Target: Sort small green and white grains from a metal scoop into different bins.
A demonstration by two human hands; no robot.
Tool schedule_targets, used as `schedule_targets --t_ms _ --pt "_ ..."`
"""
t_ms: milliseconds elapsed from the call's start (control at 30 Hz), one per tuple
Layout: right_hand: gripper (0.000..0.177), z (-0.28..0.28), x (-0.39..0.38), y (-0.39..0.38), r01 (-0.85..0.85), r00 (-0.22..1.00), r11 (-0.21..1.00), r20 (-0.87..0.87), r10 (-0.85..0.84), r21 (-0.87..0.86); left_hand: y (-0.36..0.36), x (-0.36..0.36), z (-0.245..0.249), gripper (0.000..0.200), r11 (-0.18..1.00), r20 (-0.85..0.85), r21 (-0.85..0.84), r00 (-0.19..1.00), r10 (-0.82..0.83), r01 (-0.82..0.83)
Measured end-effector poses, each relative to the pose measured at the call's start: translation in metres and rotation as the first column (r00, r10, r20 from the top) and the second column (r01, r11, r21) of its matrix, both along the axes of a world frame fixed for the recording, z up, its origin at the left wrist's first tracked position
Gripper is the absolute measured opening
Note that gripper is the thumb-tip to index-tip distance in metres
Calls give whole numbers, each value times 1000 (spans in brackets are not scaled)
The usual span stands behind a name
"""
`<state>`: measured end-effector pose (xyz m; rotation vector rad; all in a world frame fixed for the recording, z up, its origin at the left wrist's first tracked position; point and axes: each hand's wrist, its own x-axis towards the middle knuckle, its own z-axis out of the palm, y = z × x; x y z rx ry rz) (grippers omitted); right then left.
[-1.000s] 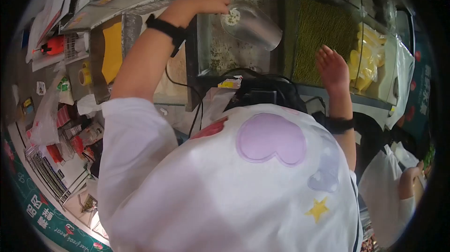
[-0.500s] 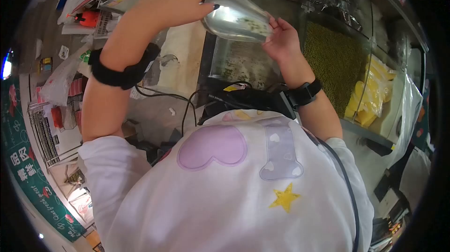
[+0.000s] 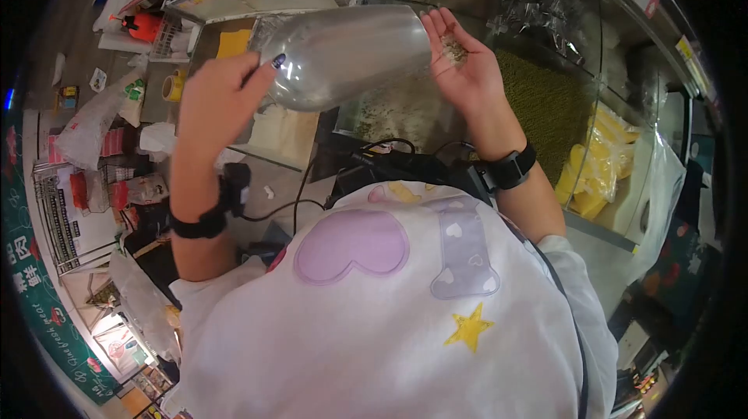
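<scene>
My left hand is closed round the rounded end of a clear plastic scoop, thumb on top. The scoop lies nearly level, its wide mouth toward the right, and I see hardly anything inside it. At that mouth my right hand is held palm up with fingers stretched out. A small heap of pale and greenish grains rests on its palm and fingers. Below the scoop is a glass-sided bin with some pale and dark bits on its bottom.
A bin of green beans is to the right, beside yellow packets in clear plastic. Dark shiny packets fill the compartment behind. At left are a pale-filled bin, a roll of yellow tape and a red spray bottle.
My left hand and the scoop have come down and left, and the scoop has levelled out. The greenish bits near its mouth no longer show there; grains now show on my right palm.
</scene>
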<state>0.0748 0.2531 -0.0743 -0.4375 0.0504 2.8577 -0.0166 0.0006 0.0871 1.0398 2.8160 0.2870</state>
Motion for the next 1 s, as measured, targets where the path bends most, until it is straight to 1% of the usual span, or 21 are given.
schedule_targets --t_ms 67,100,133,167,200,233,267,333,367,400,433,533,567,633,667,733,767,800,900,967,1000 --pt "32 -3 -2 4 41 999 998 32 -43 57 -8 9 -19 27 992 -35 120 999 38 -33" --pt "31 -8 -2 8 20 985 992 169 -41 125 -11 12 -27 30 978 59 198 997 51 -61" --pt "31 -8 -1 11 -9 952 982 303 -50 191 -15 14 -38 30 975 61 214 997 51 -63" --pt "31 -1 3 12 -11 951 978 303 -53 206 -18 16 -49 32 965 143 219 983 111 -141" --pt "31 9 9 11 -10 979 986 204 -25 167 -22 19 -57 33 951 224 217 960 170 -219" --pt "30 17 13 9 -15 995 992 103 2 126 -22 24 -60 36 940 238 204 946 222 -272" --pt "30 20 16 9 -20 995 990 104 6 139 -23 28 -63 36 936 242 217 944 223 -277" --pt "28 24 21 10 50 997 998 -52 -52 -24 -26 35 -66 36 914 320 235 914 250 -332" --pt "28 15 20 13 50 997 999 -53 -50 -16 -27 37 -67 36 912 322 242 914 248 -332" --pt "27 -3 17 19 -99 931 992 -360 64 -79 -29 39 -67 36 915 296 249 924 241 -318" --pt "26 -4 15 18 -259 759 961 -635 143 -93 -30 40 -67 35 918 271 255 934 234 -304" --pt "24 7 14 15 -283 699 953 -704 127 -109 -33 44 -67 35 909 272 280 934 233 -309" --pt "24 14 15 12 -282 698 954 -704 129 -105 -36 44 -68 35 909 272 283 934 231 -307" --pt "29 28 18 6 -154 788 978 -615 37 -138 -43 44 -73 34 918 208 307 959 193 -252" --pt "29 34 18 3 -153 784 979 -619 40 -131 -43 44 -72 34 916 203 315 960 190 -248" --pt "36 43 18 -3 -58 867 990 -499 -13 -127 -45 47 -71 34 917 218 289 952 216 -274" --pt "43 38 15 -4 -80 800 991 -600 -3 -111 -45 47 -70 34 916 216 293 952 217 -275" --pt "43 39 14 -6 -82 798 991 -603 0 -109 -45 48 -70 33 917 213 293 953 215 -272" --pt "45 42 13 -12 -62 836 992 -548 -9 -111 -47 45 -70 33 921 209 287 956 207 -262" --pt "47 38 11 -13 -17 860 1000 -510 5 -19 -48 44 -70 33 925 210 283 957 198 -254" --pt "47 36 9 -13 -17 859 1000 -512 7 -16 -47 45 -70 33 927 210 272 956 203 -257"
